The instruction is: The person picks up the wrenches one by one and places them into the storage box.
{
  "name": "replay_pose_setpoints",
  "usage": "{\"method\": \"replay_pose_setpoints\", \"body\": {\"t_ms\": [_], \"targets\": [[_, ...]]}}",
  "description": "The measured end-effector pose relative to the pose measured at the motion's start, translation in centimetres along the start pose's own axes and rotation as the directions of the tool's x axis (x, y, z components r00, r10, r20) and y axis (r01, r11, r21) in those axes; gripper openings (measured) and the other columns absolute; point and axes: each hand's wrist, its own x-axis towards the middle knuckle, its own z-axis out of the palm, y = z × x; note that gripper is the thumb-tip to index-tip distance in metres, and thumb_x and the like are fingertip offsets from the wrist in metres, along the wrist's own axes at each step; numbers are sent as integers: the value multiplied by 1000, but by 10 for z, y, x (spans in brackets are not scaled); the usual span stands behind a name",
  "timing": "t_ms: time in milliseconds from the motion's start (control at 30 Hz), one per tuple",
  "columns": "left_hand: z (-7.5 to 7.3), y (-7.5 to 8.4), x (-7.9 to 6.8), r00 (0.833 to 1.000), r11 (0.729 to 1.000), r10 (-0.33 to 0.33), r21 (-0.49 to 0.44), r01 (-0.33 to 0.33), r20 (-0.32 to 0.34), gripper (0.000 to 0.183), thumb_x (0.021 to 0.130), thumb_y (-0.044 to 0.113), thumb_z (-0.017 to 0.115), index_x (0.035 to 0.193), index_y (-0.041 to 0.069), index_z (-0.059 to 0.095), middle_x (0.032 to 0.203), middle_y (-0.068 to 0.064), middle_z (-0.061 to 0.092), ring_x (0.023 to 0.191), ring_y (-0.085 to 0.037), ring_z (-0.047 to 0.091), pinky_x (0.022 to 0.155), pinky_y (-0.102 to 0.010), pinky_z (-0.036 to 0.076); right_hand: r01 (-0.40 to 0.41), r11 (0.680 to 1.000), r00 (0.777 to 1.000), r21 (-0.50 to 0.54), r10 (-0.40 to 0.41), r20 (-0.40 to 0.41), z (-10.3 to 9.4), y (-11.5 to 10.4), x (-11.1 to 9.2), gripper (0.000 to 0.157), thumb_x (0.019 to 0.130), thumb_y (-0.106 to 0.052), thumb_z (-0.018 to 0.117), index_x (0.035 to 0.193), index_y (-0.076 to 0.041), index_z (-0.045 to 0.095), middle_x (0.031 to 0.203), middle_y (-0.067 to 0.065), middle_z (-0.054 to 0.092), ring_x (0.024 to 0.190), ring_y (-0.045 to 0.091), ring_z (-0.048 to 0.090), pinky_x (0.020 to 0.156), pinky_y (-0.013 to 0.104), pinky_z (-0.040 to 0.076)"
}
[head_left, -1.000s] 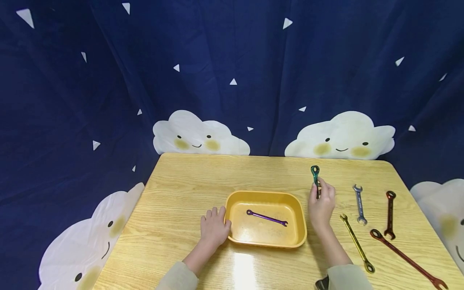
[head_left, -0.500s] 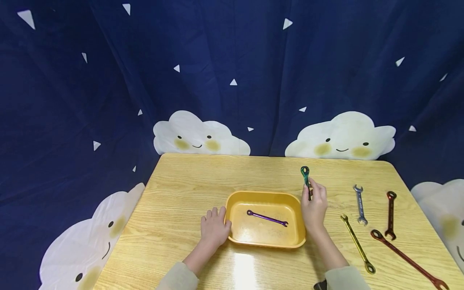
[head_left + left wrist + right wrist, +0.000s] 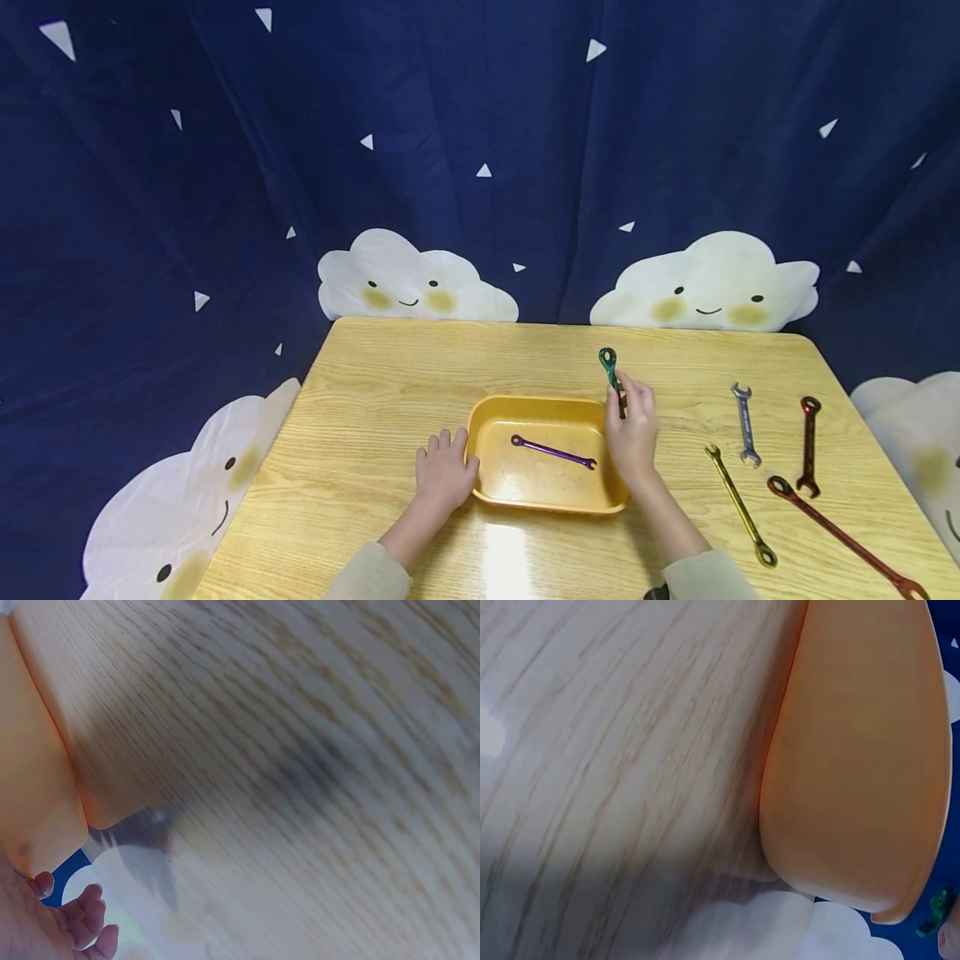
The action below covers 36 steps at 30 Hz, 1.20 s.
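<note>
My right hand [image 3: 632,429] pinches a shiny green combination wrench [image 3: 608,358] between thumb and fingers, its ring end pointing up and away. That hand overlaps the right rim of the yellow plastic tray [image 3: 547,507]. In the right wrist view, the green wrench [image 3: 935,911] shows at the right edge, just beyond the tray wall [image 3: 855,765]. A purple wrench [image 3: 553,452] lies inside the tray. My left hand [image 3: 442,475] rests at the tray's left rim with relaxed fingers. In the left wrist view, its fingers [image 3: 86,919] appear beside the tray [image 3: 37,765].
On the wooden table [image 3: 360,375], right of the tray, lie a gold wrench [image 3: 738,504], a silver open-end wrench [image 3: 745,425], a short dark red wrench [image 3: 808,446] and a long red wrench [image 3: 843,535]. A dark blue curtain [image 3: 480,108] with white clouds hangs behind.
My right hand has moved left with the green wrench, from beside the tray to over its right rim. The left hand has stayed in place.
</note>
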Motion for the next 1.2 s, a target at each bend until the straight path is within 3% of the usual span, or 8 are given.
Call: {"method": "replay_pose_setpoints", "body": {"t_ms": [267, 500, 733, 933, 1067, 1200], "targets": [[1, 0, 0, 1000, 1000, -4, -10, 4, 0, 32, 82, 32, 47, 109, 14, 47, 96, -9, 49, 83, -27, 45, 68, -42, 36, 0, 1000, 998, 15, -1, 70, 3, -7, -7, 27, 82, 3, 60, 109, 6, 61, 94, 22, 54, 75, 29, 55, 66, 22, 44], [1, 1, -1, 1000, 1000, -1, -11, 1, 5, 33, 83, 33, 46, 110, 14, 47, 98, -10, 50, 84, -28, 45, 69, -42, 36, 43, 998, 993, 47, -48, 111, 8, -10, -15, 29, 80, 7, 61, 109, 7, 60, 93, 22, 54, 71, 27, 53, 58, 36, 44], [2, -1, -1, 1000, 1000, 1, -5, -1, -7, 32, 82, 33, 47, 108, 14, 47, 96, -9, 50, 83, -27, 45, 67, -41, 36, 80, 993, 985, 88, -92, 147, 12, -13, -22, 29, 79, 9, 61, 107, 9, 60, 91, 21, 54, 70, 23, 53, 56, 35, 46], [1, 0, -1, 1000, 1000, 3, -4, -3, -8, 31, 82, 33, 47, 107, 14, 47, 94, -9, 49, 82, -27, 45, 66, -41, 36, 97, 992, 977, 78, -110, 184, 15, -13, -26, 29, 78, 7, 63, 107, 7, 60, 93, 20, 55, 76, 29, 57, 62, 40, 48], [0, 0, -1, 1000, 1000, 2, -3, -2, -13, 31, 82, 33, 47, 107, 14, 47, 93, -8, 49, 81, -26, 45, 66, -40, 36, 101, 994, 972, 52, -109, 209, 17, -14, -30, 30, 78, 4, 65, 108, 3, 62, 94, 17, 57, 81, 29, 60, 66, 38, 49], [1, 0, 0, 1000, 1000, -1, -2, 1, -13, 31, 83, 33, 48, 107, 14, 47, 93, -9, 49, 82, -27, 45, 66, -41, 36, 120, 991, 966, 67, -132, 220, 19, -14, -34, 32, 77, 4, 66, 108, 3, 62, 93, 16, 58, 78, 27, 60, 62, 35, 49]]}}
